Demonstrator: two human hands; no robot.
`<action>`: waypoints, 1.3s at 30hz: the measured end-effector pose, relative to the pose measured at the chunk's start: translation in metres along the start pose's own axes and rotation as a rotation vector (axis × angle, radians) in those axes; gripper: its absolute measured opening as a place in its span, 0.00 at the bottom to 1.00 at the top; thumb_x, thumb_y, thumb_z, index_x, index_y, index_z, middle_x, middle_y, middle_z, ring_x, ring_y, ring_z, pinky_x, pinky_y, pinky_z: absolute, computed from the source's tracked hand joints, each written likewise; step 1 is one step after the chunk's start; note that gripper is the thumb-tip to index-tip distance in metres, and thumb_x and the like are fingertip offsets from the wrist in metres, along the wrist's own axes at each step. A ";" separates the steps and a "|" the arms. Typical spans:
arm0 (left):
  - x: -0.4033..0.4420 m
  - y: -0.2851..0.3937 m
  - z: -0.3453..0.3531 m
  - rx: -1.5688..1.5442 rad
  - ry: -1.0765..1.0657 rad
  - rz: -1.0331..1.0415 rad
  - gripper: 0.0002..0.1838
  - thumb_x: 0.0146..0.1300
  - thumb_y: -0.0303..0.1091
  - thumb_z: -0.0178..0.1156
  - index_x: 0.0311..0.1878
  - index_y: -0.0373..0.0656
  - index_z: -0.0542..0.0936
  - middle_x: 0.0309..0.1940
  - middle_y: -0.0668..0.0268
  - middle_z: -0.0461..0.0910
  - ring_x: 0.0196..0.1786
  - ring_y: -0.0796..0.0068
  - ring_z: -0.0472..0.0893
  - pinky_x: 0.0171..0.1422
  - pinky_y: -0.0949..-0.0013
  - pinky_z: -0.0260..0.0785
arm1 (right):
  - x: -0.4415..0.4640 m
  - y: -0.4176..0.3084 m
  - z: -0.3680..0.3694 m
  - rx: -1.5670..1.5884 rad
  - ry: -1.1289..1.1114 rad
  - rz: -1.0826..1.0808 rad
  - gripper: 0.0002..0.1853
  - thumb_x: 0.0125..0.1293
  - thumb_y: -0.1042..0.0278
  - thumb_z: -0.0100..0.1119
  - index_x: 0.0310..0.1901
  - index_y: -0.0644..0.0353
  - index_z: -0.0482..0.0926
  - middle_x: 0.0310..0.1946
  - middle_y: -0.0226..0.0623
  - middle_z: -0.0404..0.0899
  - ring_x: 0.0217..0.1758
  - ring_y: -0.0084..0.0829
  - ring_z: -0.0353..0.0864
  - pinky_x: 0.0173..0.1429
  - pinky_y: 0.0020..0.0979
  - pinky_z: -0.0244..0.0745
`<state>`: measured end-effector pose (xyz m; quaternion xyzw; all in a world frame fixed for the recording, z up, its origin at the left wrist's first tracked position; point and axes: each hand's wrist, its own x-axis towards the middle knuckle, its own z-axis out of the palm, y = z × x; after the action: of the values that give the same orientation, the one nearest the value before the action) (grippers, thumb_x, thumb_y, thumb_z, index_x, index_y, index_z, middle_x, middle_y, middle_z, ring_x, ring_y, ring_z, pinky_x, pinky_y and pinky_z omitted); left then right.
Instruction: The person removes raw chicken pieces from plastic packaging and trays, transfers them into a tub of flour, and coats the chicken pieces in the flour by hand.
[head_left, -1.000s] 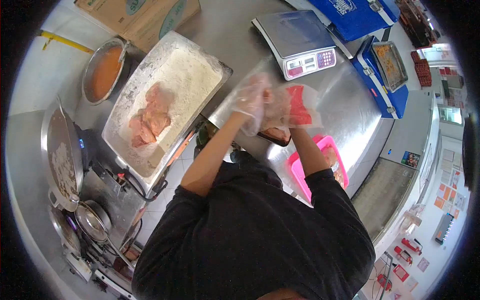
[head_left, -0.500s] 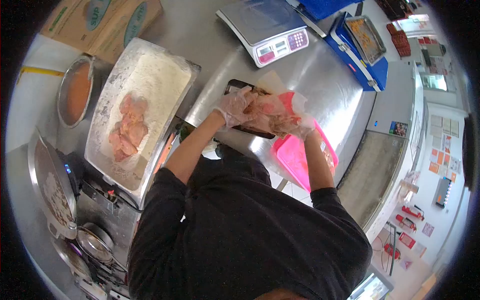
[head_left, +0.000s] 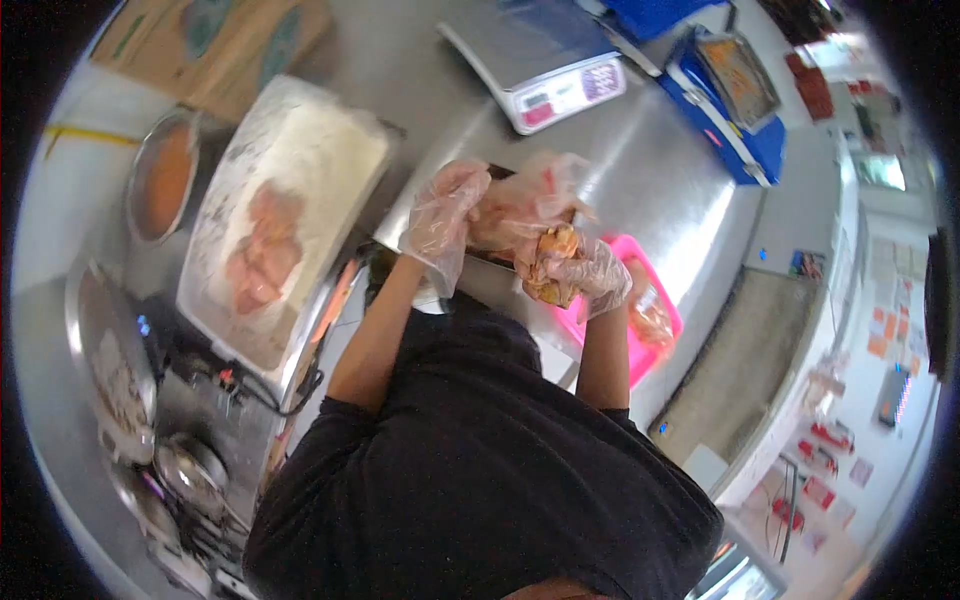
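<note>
A clear plastic bag with pale pink contents is between my two gloved hands, above the steel table. My left hand, in a loose clear plastic glove, is closed at the bag's left side. My right hand, gloved as well, has its fingers closed around lumpy golden-brown food pieces at the bag's lower right; their exact kind is unclear. Under the bag, a dark tray is mostly hidden. Just below my right hand is a pink basket with a bagged item inside.
To the left, a tub of white flour holds raw chicken pieces. Beyond it stand a pot of orange liquid and cardboard boxes. A digital scale and a blue cooler sit at the back.
My right hand has moved left and toward my body, and the golden-brown pieces now show in it. My left hand has shifted slightly left. The bag has been turned and bunched up.
</note>
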<state>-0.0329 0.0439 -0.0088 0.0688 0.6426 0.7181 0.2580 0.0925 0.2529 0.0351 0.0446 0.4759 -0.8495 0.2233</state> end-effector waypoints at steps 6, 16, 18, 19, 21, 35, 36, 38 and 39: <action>-0.039 0.092 -0.071 0.347 -0.094 0.183 0.14 0.73 0.40 0.57 0.47 0.37 0.81 0.35 0.67 0.81 0.36 0.81 0.77 0.41 0.71 0.72 | 0.112 -0.008 0.063 -0.508 0.014 0.019 0.27 0.64 0.49 0.68 0.55 0.63 0.80 0.45 0.35 0.83 0.48 0.26 0.82 0.52 0.28 0.77; -0.048 0.032 -0.222 0.714 0.043 0.399 0.14 0.73 0.42 0.54 0.41 0.39 0.74 0.28 0.63 0.75 0.32 0.69 0.74 0.38 0.63 0.70 | 0.217 -0.009 0.156 -0.257 -0.034 0.354 0.19 0.66 0.51 0.67 0.44 0.60 0.82 0.32 0.32 0.82 0.27 0.22 0.79 0.25 0.22 0.69; -0.043 0.012 -0.242 0.655 0.091 0.386 0.14 0.74 0.43 0.53 0.40 0.40 0.74 0.27 0.66 0.74 0.30 0.73 0.74 0.35 0.66 0.69 | 0.235 0.003 0.160 -0.304 -0.014 0.354 0.18 0.66 0.51 0.66 0.44 0.60 0.83 0.30 0.32 0.82 0.24 0.22 0.78 0.20 0.21 0.65; -0.039 0.008 -0.251 0.596 0.119 0.367 0.14 0.74 0.43 0.53 0.40 0.40 0.74 0.27 0.67 0.73 0.29 0.74 0.73 0.35 0.67 0.69 | 0.242 0.007 0.158 -0.281 -0.021 0.336 0.19 0.66 0.52 0.67 0.44 0.61 0.83 0.30 0.32 0.82 0.24 0.22 0.78 0.20 0.20 0.65; -0.029 0.011 -0.261 0.359 0.178 0.262 0.13 0.73 0.41 0.54 0.39 0.40 0.74 0.27 0.67 0.74 0.29 0.74 0.73 0.34 0.67 0.69 | 0.251 0.014 0.151 -0.230 -0.028 0.305 0.19 0.65 0.52 0.68 0.45 0.62 0.83 0.30 0.32 0.81 0.25 0.21 0.78 0.20 0.20 0.65; 0.015 0.055 -0.267 0.594 -0.044 0.155 0.10 0.69 0.36 0.52 0.34 0.43 0.76 0.28 0.65 0.76 0.37 0.73 0.76 0.42 0.68 0.68 | 0.308 0.031 0.153 -0.940 0.325 -0.229 0.19 0.67 0.52 0.63 0.46 0.63 0.83 0.34 0.37 0.85 0.31 0.23 0.82 0.36 0.28 0.77; 0.017 0.054 -0.274 0.631 -0.038 0.187 0.11 0.69 0.35 0.49 0.34 0.43 0.77 0.27 0.66 0.77 0.38 0.72 0.78 0.43 0.68 0.69 | 0.313 0.031 0.149 -0.842 0.321 -0.163 0.20 0.67 0.52 0.63 0.46 0.63 0.83 0.34 0.37 0.85 0.30 0.23 0.82 0.35 0.28 0.78; 0.015 0.057 -0.282 0.415 -0.089 0.298 0.12 0.69 0.35 0.48 0.33 0.43 0.79 0.30 0.65 0.79 0.39 0.71 0.78 0.47 0.68 0.69 | 0.313 0.020 0.140 -0.802 0.351 -0.022 0.20 0.68 0.51 0.62 0.47 0.62 0.82 0.36 0.37 0.85 0.30 0.23 0.82 0.34 0.28 0.78; 0.012 0.060 -0.284 0.306 -0.115 0.351 0.12 0.69 0.34 0.48 0.33 0.44 0.80 0.31 0.64 0.81 0.39 0.71 0.78 0.49 0.68 0.70 | 0.310 0.014 0.137 -0.780 0.367 0.050 0.20 0.68 0.51 0.62 0.48 0.61 0.82 0.37 0.37 0.85 0.30 0.22 0.83 0.33 0.28 0.78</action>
<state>-0.1828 -0.2050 -0.0010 0.2585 0.7062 0.6413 0.1522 -0.1607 0.0287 0.0093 0.1187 0.7920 -0.5783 0.1555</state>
